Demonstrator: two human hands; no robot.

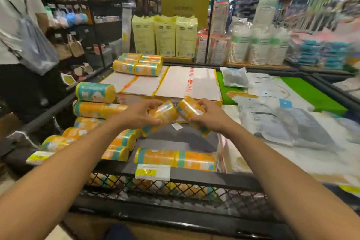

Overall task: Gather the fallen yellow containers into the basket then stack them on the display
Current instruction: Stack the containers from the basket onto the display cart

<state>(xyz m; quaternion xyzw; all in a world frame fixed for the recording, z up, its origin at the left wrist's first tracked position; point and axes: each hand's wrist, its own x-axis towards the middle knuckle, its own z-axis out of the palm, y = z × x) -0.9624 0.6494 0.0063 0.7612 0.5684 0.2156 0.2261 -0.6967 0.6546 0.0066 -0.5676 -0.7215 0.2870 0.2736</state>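
Each hand grips a glossy yellow cylinder

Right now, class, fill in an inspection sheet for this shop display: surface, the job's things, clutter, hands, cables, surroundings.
Surface: dark display shelf, with cardboard boxes at the back.
Job's things: stack of yellow containers at left; four containers on the boxes; two containers lying at the front edge; more show through the mesh basket below.
Clutter: wrapped packets at right; price tag on the front edge.
Hands: left hand grips a container; right hand grips a second container.
Cables: nothing seen.
Surroundings: shop shelves, stacked paper cups, a person at left.
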